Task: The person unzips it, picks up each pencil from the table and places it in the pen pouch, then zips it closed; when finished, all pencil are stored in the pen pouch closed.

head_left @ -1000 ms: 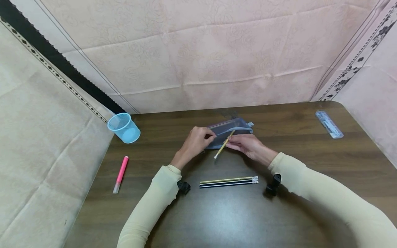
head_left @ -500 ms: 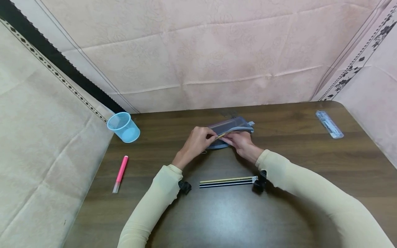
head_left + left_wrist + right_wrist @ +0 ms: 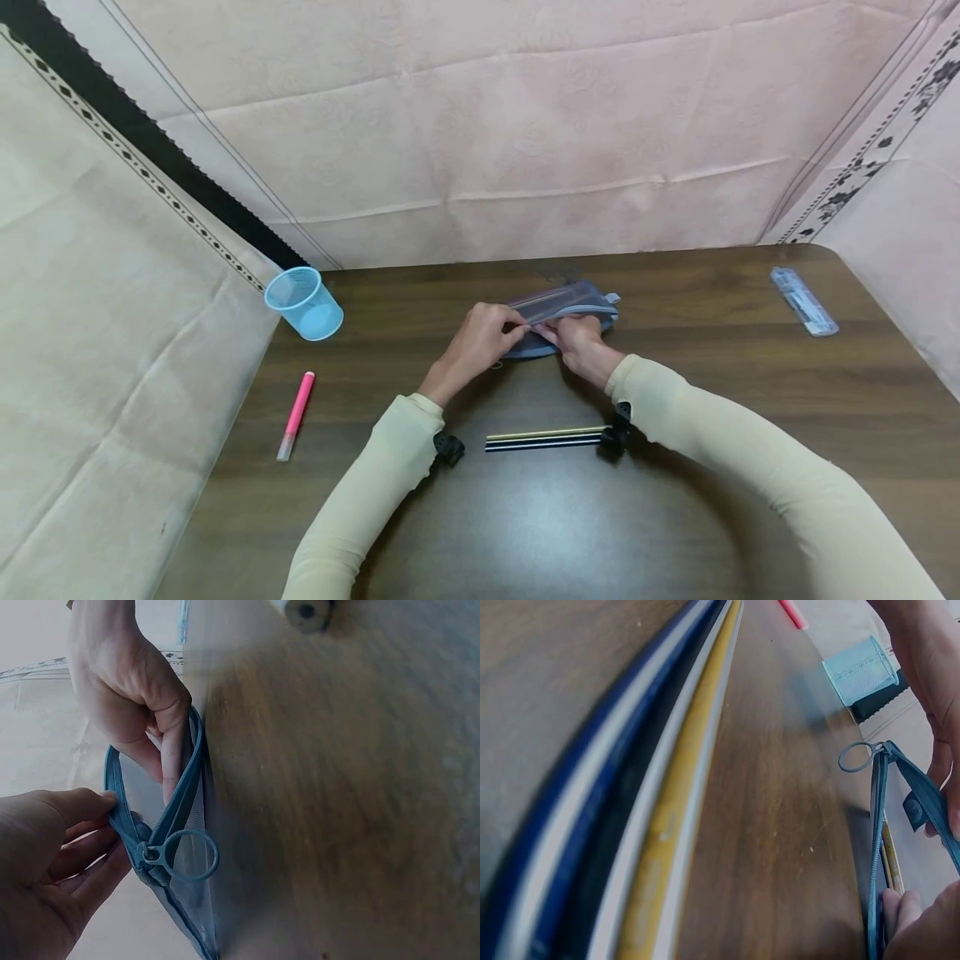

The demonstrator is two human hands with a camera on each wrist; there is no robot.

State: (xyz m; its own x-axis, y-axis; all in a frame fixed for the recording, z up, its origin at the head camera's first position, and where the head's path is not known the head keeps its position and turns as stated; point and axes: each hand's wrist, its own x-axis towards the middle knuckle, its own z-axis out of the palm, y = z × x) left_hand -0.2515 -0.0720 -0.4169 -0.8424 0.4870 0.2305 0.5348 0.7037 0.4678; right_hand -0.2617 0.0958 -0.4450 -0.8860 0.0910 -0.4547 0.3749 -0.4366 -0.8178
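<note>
At centre frame, the left hand pinches a pouch by its edge, the right hand a pencil inside it; the step looks like stowing, release seemingly called for next.

Two hands, one pouch, apparently four pencils, one cup, one marker, one blue packet
</note>
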